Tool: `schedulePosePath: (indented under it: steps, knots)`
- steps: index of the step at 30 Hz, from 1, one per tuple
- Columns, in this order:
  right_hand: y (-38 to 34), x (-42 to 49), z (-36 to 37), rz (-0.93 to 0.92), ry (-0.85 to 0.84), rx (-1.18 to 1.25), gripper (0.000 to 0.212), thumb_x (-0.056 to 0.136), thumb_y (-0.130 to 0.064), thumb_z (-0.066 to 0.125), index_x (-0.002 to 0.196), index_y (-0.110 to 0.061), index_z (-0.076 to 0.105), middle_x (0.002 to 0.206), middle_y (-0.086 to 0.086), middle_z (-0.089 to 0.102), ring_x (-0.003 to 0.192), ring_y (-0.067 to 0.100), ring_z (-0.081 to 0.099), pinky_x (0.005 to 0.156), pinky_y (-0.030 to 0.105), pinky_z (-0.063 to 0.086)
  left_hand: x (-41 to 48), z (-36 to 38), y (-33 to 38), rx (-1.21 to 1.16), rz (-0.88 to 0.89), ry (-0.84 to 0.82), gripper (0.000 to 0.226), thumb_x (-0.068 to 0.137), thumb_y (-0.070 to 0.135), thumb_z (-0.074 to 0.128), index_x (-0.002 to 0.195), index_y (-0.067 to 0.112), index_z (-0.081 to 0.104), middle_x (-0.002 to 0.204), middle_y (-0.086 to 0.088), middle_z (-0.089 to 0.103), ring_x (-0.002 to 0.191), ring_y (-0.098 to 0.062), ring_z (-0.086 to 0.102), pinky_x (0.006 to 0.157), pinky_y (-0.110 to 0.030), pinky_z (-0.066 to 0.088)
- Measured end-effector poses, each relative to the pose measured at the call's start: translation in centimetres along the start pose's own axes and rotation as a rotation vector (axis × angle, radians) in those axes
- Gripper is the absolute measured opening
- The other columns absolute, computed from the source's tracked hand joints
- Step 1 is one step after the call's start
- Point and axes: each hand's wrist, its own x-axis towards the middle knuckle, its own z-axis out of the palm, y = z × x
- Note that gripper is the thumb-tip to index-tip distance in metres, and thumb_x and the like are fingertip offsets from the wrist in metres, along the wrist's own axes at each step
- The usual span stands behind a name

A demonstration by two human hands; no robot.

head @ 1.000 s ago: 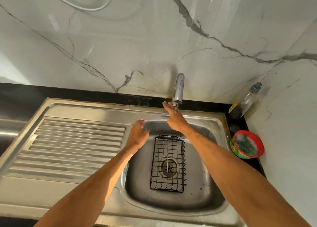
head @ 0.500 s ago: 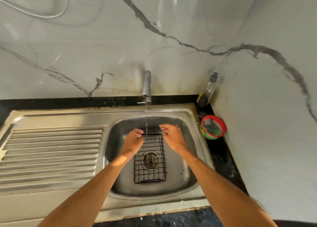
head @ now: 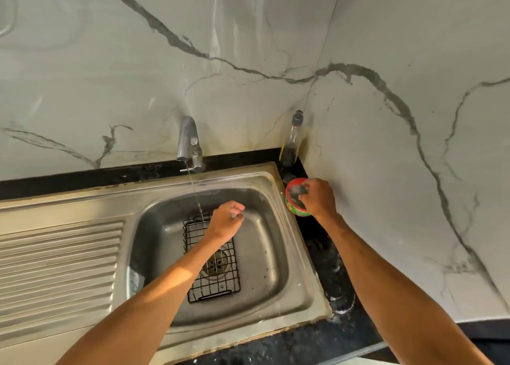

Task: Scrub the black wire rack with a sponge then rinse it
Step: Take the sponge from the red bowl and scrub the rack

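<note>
Marble-walled sink [head: 289, 254]: right hand [head: 318, 197] has left the tap, now pinching the sponge [head: 299, 189] from its tub [head: 295, 208]; left hand [head: 225, 222], loosely curled and empty, hovers over the wire rack [head: 218, 279].

— Where does the head view look from?
— From above the sink [head: 298, 257], facing forward and down toward the wall corner, close enough that both forearms fill the lower edge.

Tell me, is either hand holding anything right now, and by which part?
The right hand pinches the dark scrub sponge by its top inside the round red tub; the left hand holds nothing.
</note>
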Motion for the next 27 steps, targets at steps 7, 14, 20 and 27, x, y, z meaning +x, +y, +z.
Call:
schedulePosePath:
  steps: [7,14,20,27]
  knots:
    - [0.9,2.0,1.7,-0.052,-0.124,-0.165,0.050,0.077,-0.035,0.081,0.121,-0.016,0.069,0.124,0.011,0.065,0.114,0.030,0.060,0.093,0.038,0.054,1.2,0.8,-1.6,0.006,-0.033,0.011,0.027,0.096,0.003,0.059,0.122,0.005,0.066,0.119,-0.008,0.070,0.107,-0.013,0.063,0.081,-0.009,0.043]
    - [0.4,2.6,1.3,-0.066,-0.073,-0.230,0.039,0.081,-0.027,0.078,0.118,-0.014,0.070,0.116,0.012,0.069,0.104,0.029,0.065,0.082,0.035,0.055,1.6,0.3,-3.3,0.003,-0.088,-0.008,0.028,0.095,0.004,0.058,0.122,0.007,0.066,0.120,-0.006,0.069,0.109,-0.012,0.063,0.080,-0.008,0.041]
    - [-0.5,2.0,-1.0,-0.092,0.028,-0.194,0.031,0.084,-0.014,0.074,0.115,-0.012,0.072,0.108,0.016,0.071,0.100,0.034,0.066,0.080,0.038,0.055,1.2,-0.3,-3.7,-0.004,-0.146,-0.018,0.029,0.096,0.006,0.059,0.125,0.007,0.065,0.123,-0.009,0.068,0.112,-0.016,0.063,0.086,-0.016,0.045]
    - [-0.8,0.8,-3.2,-0.220,0.158,0.011,0.018,0.082,-0.003,0.073,0.100,-0.006,0.078,0.099,0.016,0.075,0.089,0.035,0.070,0.077,0.041,0.059,-0.2,-1.0,-4.5,0.075,-0.219,0.036,0.030,0.091,0.000,0.057,0.119,0.005,0.067,0.121,-0.010,0.069,0.111,-0.020,0.064,0.094,-0.028,0.048]
